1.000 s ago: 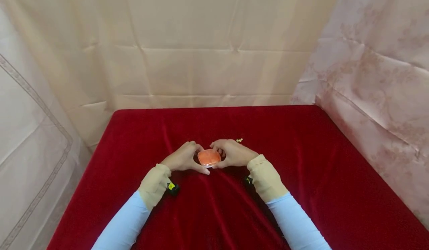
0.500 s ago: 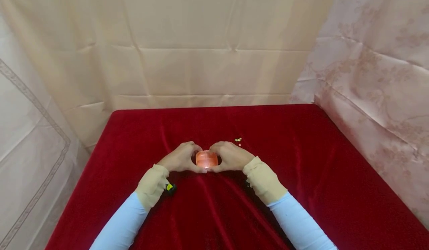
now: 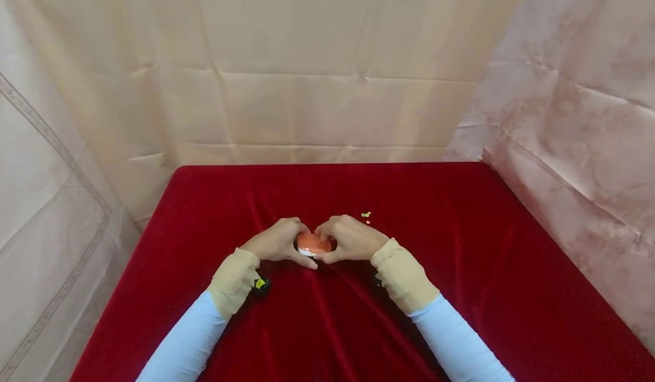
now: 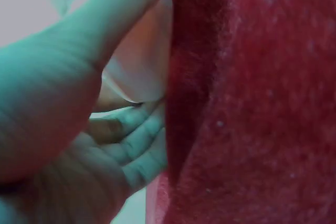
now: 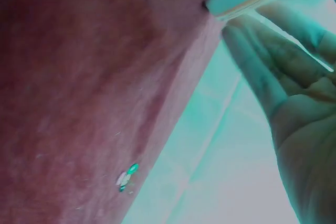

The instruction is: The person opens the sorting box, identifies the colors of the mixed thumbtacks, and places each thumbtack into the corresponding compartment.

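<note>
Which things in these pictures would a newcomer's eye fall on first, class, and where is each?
First, probably, the deep red cloth spread across the table. Near its middle, a small orange-and-white object is held between the left hand and the right hand. Tiny yellowish pieces and a pinkish one lie just beyond the right hand.

Head cam: high, facing forward-down over red velvet tablecloth (image 3: 435, 228). Wrist cams: close-up, canted, along left hand (image 3: 276, 241), right hand (image 3: 355, 240); both share orange-topped container (image 3: 313, 243).
</note>
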{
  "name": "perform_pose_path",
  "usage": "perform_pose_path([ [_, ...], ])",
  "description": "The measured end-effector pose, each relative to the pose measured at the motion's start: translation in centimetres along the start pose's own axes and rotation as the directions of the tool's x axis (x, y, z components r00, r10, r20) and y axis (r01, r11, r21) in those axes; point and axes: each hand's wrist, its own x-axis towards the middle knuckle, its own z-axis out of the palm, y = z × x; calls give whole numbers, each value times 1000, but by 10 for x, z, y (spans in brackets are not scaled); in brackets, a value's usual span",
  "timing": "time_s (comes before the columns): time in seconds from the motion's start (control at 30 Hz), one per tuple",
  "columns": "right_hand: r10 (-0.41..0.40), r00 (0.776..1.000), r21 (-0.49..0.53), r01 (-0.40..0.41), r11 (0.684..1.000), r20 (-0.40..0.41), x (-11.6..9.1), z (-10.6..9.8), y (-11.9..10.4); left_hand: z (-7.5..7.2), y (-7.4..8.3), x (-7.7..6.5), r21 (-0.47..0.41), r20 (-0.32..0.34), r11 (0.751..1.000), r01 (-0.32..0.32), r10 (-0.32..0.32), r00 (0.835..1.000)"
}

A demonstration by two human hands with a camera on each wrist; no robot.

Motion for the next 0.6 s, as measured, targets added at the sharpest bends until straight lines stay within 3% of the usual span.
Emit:
perform_pose_path([
  [0.1, 61, 997, -26, -60, 998, 40, -5, 0, 2, -4, 3, -1, -25, 66, 999, 21, -19, 998],
  [0.17, 83, 995, -25, -82, 996, 49, -7, 0, 3, -5, 5, 0, -22, 76, 999, 37, -36, 996],
  [0.43, 27, 1000, -60, -27, 998, 7, -4, 4, 6, -1, 6, 0, 28, 32, 998, 59, -60, 998],
  [0.6, 12, 1000, -99, -11, 995, 11, -2, 4, 6, 0, 10, 1, 4, -13, 997, 82, -82, 997],
])
